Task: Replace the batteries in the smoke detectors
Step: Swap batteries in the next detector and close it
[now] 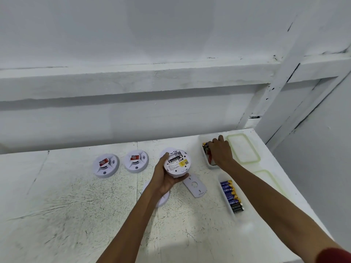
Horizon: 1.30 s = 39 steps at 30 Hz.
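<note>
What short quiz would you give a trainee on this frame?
1. True or false: the left hand holds a smoke detector with its labelled back facing up.
2. The right hand reaches into: A the far container; B the near container of blue batteries; C a lid.
3. How many red-stickered detectors lie on the table left of the held one?
Key: 1 true; 2 A; 3 two.

right hand (221, 151) fingertips hidden in container (206, 138) | smoke detector (176, 165) label unreadable
</note>
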Tool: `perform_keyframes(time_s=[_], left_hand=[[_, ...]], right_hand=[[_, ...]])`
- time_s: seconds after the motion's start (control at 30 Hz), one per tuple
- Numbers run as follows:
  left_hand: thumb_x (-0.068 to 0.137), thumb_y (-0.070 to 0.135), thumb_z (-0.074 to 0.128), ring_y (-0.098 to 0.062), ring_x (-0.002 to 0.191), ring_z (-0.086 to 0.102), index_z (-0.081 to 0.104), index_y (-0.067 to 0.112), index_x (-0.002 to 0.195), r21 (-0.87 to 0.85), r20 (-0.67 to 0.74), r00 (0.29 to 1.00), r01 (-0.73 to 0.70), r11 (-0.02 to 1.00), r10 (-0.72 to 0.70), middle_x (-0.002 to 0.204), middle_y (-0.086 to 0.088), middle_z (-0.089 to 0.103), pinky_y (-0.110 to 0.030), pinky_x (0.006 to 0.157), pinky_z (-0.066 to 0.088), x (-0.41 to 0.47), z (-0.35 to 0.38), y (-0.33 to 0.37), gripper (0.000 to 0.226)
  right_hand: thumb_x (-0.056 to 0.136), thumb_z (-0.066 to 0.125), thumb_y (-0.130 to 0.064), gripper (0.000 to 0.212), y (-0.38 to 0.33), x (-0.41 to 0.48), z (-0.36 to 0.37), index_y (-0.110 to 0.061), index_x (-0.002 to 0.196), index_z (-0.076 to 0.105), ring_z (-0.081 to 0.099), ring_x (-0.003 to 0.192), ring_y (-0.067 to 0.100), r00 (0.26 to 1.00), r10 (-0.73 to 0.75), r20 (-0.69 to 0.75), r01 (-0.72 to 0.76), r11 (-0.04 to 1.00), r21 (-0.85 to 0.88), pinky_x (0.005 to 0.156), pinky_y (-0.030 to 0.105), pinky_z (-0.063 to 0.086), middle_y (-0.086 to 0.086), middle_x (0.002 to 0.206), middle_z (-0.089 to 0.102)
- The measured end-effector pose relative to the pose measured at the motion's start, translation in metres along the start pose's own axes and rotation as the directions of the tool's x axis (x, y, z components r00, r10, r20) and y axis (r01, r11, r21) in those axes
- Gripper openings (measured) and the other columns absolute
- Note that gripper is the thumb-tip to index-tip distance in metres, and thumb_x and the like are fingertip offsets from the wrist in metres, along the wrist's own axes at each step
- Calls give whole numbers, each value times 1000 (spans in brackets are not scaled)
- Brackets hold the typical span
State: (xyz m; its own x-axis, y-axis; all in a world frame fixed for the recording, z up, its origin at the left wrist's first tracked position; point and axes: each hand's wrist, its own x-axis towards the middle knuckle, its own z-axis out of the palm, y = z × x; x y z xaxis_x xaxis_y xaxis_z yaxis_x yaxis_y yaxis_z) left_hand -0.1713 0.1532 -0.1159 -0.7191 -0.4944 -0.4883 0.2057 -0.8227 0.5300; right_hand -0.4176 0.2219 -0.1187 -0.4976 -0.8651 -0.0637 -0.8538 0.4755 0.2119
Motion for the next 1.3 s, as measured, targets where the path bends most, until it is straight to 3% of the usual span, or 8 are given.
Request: perform_keyframes(time_s=[0.17,0.27,0.43,0.53,0.63,0.77,1.03,1.3], left_hand=[[103,51,41,-41,108,66,64,9,130,-62,25,1000,12,998,-11,128,-24,67,-57,84,58,5,-5,0,55],[103,52,41,-44,115,62,62,8,132,-68,34,999,11,998,-9,132,-25,65,-59,86,57,6,-5,-3,56],[102,52,42,-44,114,61,67,8,126,-66,53,999,3,998,0,131,-24,66,-57,80,60,6,0,-7,56],[102,52,42,-43,113,62,65,8,128,-36,43,999,3,999,-1,133,-24,65,-57,80,59,7,2,-9,56],[99,51,45,-43,113,63,68,9,123,-11,31,1000,-2,1000,2,130,-24,66,-57,82,58,5,7,-11,53],[100,48,47,-42,112,65,65,10,128,18,11,1000,-15,1000,15,125,-22,70,-58,86,57,6,13,-16,51],[105,39,42,-41,116,62,63,11,130,-33,-12,1000,0,999,0,124,-20,70,-60,99,50,4,22,-27,43],[105,36,40,-36,114,64,62,13,130,-29,10,1000,-20,999,20,120,-17,72,-56,92,55,-1,20,-29,40]], right_hand=[[88,57,-2,39,0,5,8,-11,126,54,49,111,28,996,27,-90,-3,965,264,71,34,46,8,112,61],[97,50,-6,38,-2,4,9,-15,133,55,59,100,28,981,153,-122,-54,809,586,77,36,51,11,112,64],[95,62,-19,19,-4,-7,-4,-19,112,71,70,74,18,924,383,1,-134,321,938,67,6,49,5,96,74],[87,71,-20,14,-4,-15,-11,-21,100,74,75,75,23,879,407,248,-246,-59,968,78,32,61,6,94,75],[83,78,-15,22,-7,-29,-27,-8,104,73,73,73,25,860,343,378,-266,-330,906,67,31,61,17,89,75],[83,80,-24,30,-22,-50,-44,-7,106,72,69,66,20,889,314,333,-230,-323,918,57,29,52,12,84,76],[80,80,-38,27,-65,-80,-55,-22,96,67,67,72,-6,915,404,4,-72,153,986,65,11,50,-11,81,73],[88,72,-35,16,-80,-87,-50,-25,98,65,66,82,7,920,308,-244,99,418,903,71,30,55,-9,86,70]])
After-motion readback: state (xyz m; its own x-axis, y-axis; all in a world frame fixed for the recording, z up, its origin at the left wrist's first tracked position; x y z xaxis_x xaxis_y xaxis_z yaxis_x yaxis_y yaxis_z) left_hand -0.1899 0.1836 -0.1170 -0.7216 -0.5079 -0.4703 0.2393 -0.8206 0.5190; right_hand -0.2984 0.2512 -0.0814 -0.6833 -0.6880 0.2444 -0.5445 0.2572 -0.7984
